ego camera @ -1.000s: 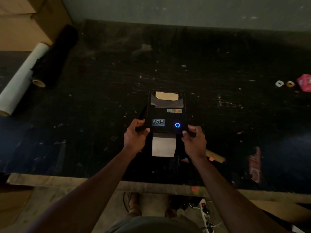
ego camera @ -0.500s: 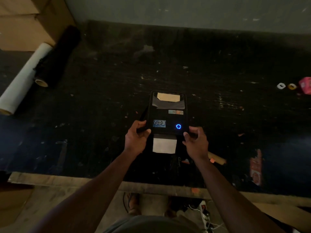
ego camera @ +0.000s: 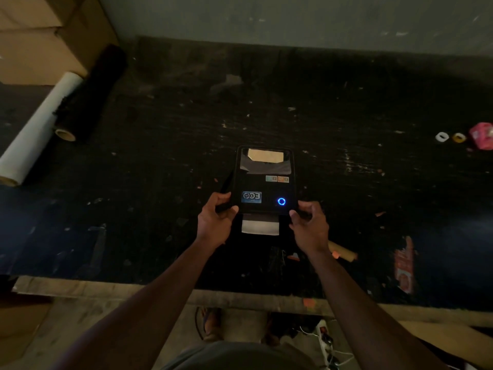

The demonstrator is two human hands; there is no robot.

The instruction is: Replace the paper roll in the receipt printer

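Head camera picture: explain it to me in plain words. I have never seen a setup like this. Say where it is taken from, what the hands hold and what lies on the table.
There is no machine arm here. A person wears one camera on the head, so you look down along both forearms. The left hand and right hand grip the near corners of a black receipt printer that sits on a dark, scuffed table. Its blue ring light glows, and a strip of paper sticks out of its near edge. At far left lie a white roll and a black roll by cardboard boxes. At far right sit two small rings and a pink object. A cardboard tube lies beside the right wrist.
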